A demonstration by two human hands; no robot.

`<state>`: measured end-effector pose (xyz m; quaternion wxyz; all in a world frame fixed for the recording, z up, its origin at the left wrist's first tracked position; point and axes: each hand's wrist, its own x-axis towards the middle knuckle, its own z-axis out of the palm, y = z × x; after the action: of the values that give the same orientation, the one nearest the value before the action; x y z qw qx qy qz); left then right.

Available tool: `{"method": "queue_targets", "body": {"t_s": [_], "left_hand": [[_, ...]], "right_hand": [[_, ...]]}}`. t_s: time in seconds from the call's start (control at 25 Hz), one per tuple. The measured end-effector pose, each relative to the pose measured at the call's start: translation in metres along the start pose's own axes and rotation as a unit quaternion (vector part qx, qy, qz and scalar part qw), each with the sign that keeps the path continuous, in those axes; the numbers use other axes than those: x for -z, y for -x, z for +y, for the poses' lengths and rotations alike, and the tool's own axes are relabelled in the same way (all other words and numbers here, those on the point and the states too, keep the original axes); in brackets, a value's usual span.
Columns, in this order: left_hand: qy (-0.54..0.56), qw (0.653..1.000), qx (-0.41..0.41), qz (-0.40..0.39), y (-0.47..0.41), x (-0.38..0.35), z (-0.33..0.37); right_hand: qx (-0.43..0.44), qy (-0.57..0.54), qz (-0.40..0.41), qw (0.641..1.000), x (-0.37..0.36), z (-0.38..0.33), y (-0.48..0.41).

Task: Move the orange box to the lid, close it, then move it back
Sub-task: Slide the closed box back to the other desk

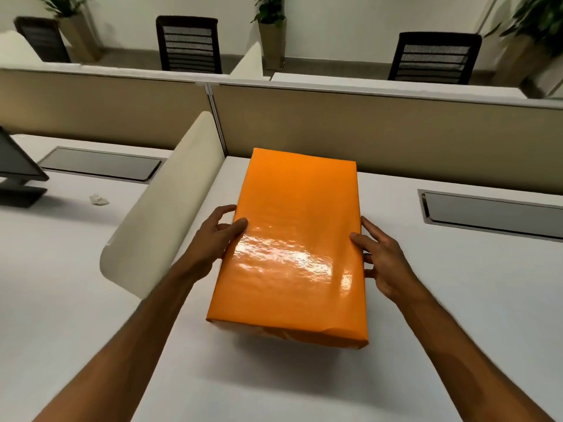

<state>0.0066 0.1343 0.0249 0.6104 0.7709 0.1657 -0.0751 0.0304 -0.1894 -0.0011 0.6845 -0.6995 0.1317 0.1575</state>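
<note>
A glossy orange box fills the middle of the white desk, long side running away from me, with its lid on top. My left hand grips its left long side, thumb on the top face. My right hand presses the right long side, fingers spread along the edge. The near end of the box looks slightly lifted off the desk, with a shadow beneath it. The inside of the box is hidden.
A cream curved divider stands just left of my left hand. A beige partition runs behind the box. Cable hatches sit right and left. A monitor base and a crumpled paper lie far left.
</note>
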Motion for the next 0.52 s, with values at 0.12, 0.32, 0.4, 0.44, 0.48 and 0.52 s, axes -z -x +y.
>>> {"method": "queue_targets", "body": {"t_s": [0.12, 0.32, 0.4, 0.44, 0.48, 0.52], "left_hand": [[0.013, 1.0, 0.023, -0.003, -0.041, 0.03, 0.01], [-0.005, 0.998, 0.06, 0.032, -0.105, 0.062, 0.023], [-0.011, 0.997, 0.059, 0.046, -0.127, 0.07, 0.024], [-0.012, 0.997, 0.06, 0.047, -0.137, 0.072, 0.024], [-0.014, 0.997, 0.061, 0.047, -0.146, 0.074, 0.024], [-0.014, 0.997, 0.061, 0.048, -0.154, 0.076, 0.023]], "right_hand": [[0.004, 0.008, 0.0, 1.0, -0.033, -0.019, -0.033], [-0.002, 0.023, -0.002, 1.0, -0.08, -0.038, -0.088], [-0.004, 0.02, 0.0, 1.0, -0.097, -0.042, -0.106], [-0.004, 0.019, 0.001, 1.0, -0.104, -0.044, -0.115], [-0.006, 0.018, 0.001, 1.0, -0.11, -0.044, -0.123], [-0.008, 0.017, 0.002, 1.0, -0.115, -0.044, -0.129]]}}
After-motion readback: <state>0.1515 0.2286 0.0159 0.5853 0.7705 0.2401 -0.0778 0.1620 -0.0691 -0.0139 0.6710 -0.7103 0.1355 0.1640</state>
